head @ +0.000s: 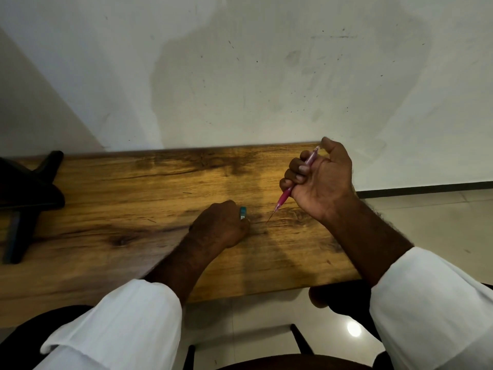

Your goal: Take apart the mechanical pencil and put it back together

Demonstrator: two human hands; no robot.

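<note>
My right hand [321, 180] is closed around a pink mechanical pencil [283, 198], thumb up on its top end. The pencil slants down to the left, and a long thin lead sticks out of its tip, its point touching or nearly touching the wooden table [133, 198]. My left hand [220, 227] rests on the table as a fist just left of the lead. A small teal piece [243, 212] pokes out between its fingers; what it is stays unclear.
A dark stand with splayed legs [29, 193] sits on the table's far left. A white wall rises right behind the table. The table's right end lies just beyond my right hand, with tiled floor past it.
</note>
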